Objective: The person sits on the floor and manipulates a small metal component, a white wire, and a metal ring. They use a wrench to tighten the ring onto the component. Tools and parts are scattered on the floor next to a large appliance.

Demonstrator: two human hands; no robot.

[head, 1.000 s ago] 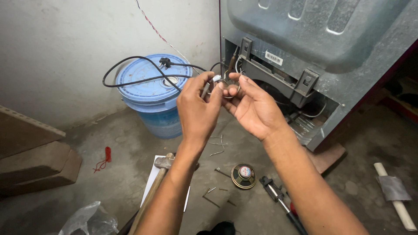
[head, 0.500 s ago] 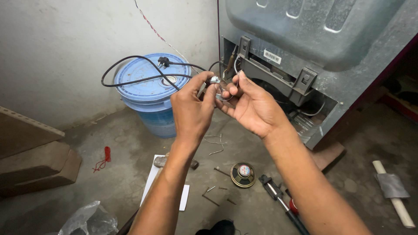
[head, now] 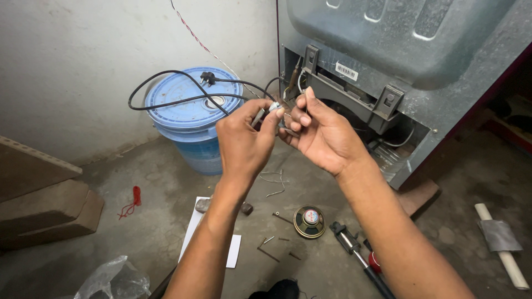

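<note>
My left hand (head: 244, 141) and my right hand (head: 324, 133) meet in mid-air in front of the open back of a grey metal appliance (head: 399, 61). Together they pinch a small metal part (head: 277, 113) with thin wires, held between the fingertips of both hands. The part is mostly hidden by my fingers. A black power cable with a plug (head: 208, 77) runs from the appliance over the lid of a blue bucket (head: 185, 111) just left of my hands.
On the concrete floor below lie a small round speaker (head: 309, 221), a screwdriver with a red and black handle (head: 360, 260), loose wire bits and nails, a white paper sheet (head: 194, 232), a red cord (head: 132, 202), a plastic bag (head: 113, 279). Wooden blocks (head: 44, 205) sit left, a taped roll (head: 501, 243) right.
Both hands have shifted slightly lower and left while working the small part between the fingertips. The hammer near my left forearm is now mostly hidden.
</note>
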